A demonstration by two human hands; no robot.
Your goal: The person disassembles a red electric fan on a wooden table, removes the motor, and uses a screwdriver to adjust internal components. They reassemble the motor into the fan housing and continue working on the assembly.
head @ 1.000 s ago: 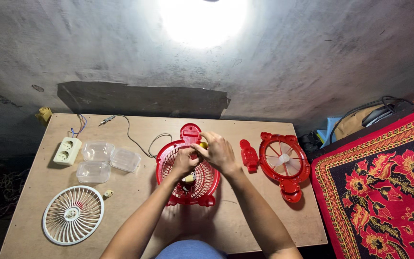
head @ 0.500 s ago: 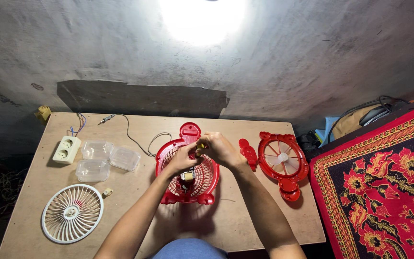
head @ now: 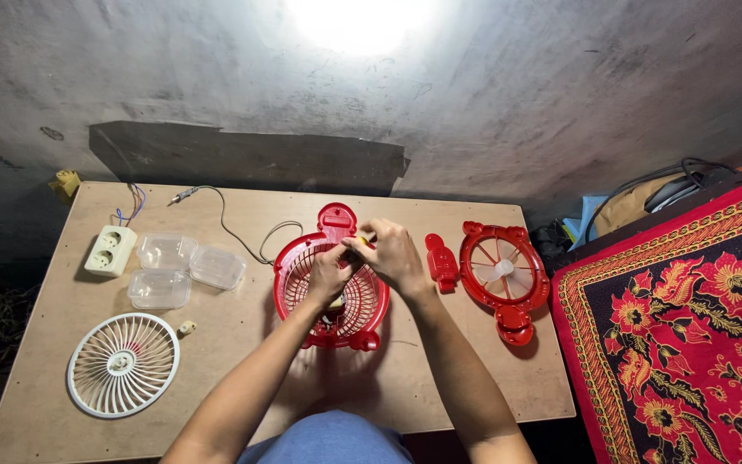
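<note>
Right hand: our right hand (head: pixel 395 251) is closed with its fingertips pinched on a small yellowish part (head: pixel 361 240) at the upper rim of the red fan housing (head: pixel 330 283).
Left hand: our left hand (head: pixel 328 273) rests inside the same housing, fingers curled over its centre; we cannot tell if it grips something there.
Red fan housing: it lies flat near the middle of the desk (head: pixel 440 378), a little toward the far edge.
Step in hand: we judge that we are working on a small part at the housing, fitting or loosening it.
Next move: it probably calls for a fine, steady turn or push while the other hand keeps the housing from sliding.
Around: red fan front with blades (head: pixel 503 273) and a small red piece (head: pixel 441 260) toward the right edge; clear plastic boxes (head: pixel 173 266), a socket block (head: pixel 110 250) and a white fan grille (head: pixel 123 364) toward the left edge.
Hidden: the centre of the housing is covered by our hands; the pinched part is too small to name.
</note>
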